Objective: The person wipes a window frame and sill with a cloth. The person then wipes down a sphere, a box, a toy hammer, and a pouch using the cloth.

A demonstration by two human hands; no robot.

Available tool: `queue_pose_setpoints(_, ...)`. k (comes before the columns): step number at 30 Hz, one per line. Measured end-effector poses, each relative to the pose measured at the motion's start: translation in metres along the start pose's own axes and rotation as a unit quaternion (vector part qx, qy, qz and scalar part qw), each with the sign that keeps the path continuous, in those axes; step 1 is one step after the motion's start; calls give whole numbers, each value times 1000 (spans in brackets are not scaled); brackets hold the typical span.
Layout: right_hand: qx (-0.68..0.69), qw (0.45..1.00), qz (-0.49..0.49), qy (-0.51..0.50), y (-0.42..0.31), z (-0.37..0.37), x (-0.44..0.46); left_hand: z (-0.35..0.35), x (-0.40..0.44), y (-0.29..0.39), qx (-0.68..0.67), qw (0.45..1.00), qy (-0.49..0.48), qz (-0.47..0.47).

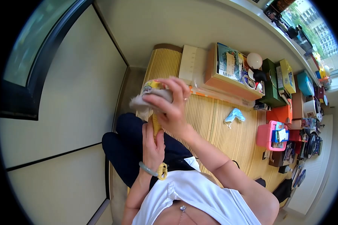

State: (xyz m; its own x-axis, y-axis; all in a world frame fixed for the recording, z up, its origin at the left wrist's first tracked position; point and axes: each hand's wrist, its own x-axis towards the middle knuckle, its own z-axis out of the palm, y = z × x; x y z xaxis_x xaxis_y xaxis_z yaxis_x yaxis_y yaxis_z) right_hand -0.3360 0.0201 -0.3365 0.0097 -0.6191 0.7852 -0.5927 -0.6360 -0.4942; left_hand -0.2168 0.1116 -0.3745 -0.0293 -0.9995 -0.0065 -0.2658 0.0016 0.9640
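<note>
My left hand (153, 147) is closed around the lower part of a yellow object (156, 125) held upright over my lap. A colourful patch shows near its upper end, but most of it is covered, so its kind is unclear. Above, my right hand (173, 107) is closed on a grey cloth (142, 103), which is pressed against the upper part of the yellow object. The cloth and fingers are slightly blurred.
A bamboo mat (208, 123) spreads to the right, with a blue face mask (235, 115) on it. Behind stands a box (210, 80) of books and toys. A pink basket (264, 137) holds small items. White cabinet panels (71, 93) rise on the left.
</note>
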Motion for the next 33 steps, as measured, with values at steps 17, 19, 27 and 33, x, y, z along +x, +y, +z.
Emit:
queue_pose_setpoints(17,274,850,291,-343,5,-47,1,-67,-23,18,460,839,-111,269)
queue_pose_setpoints(19,393,757,403,-332,17,-41,-10,-66,-27,12,451,838,-108,287)
queue_pose_setpoints(27,667,429,605,69,-16,-15,-78,-42,-38,9,246,955,-58,156)
queue_pose_setpoints(33,526,642,554,62,-26,-20,-91,-30,-29,14,148,976,-108,114)
